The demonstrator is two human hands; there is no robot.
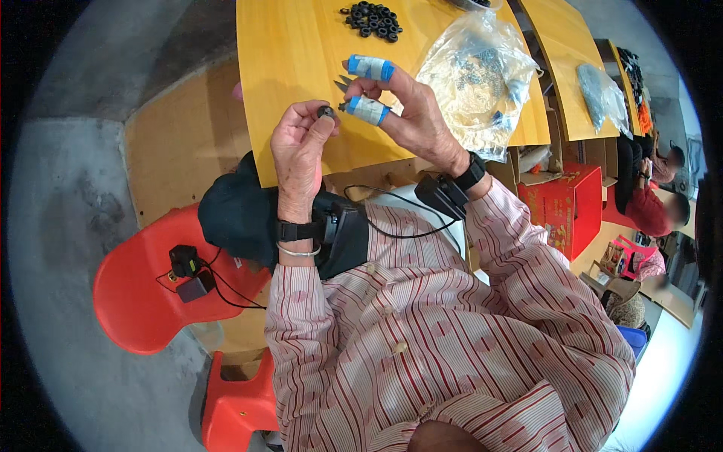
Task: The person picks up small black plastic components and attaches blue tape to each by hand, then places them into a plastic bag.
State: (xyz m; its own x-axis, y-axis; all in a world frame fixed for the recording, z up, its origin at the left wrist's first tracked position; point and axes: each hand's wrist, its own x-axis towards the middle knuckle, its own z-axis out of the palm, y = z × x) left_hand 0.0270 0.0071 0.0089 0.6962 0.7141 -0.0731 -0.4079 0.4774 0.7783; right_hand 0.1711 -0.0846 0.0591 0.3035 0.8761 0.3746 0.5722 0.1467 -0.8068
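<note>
My left hand (300, 147) pinches a small black ring-shaped part (325, 111) between thumb and fingertips, just over the near side of the yellow table. Close by on the right, my right hand (414, 113) has blue and silver tape wrapped round its thumb and a finger. From its curled fingers pokes a small pointed metal tool (343, 83) with two tips, perhaps snips or tweezers; its rest is hidden. A tiny dark piece (342, 107) shows by the taped thumb tip, too small to name. The two hands are slightly apart.
On the yellow table (290, 45) lies a pile of black rings (374, 20). A clear plastic bag (478, 83) of small parts lies to the right. A red box (565, 211) stands beyond my right arm, and a red chair (143, 294) with small black devices is at left. Other people sit far right.
</note>
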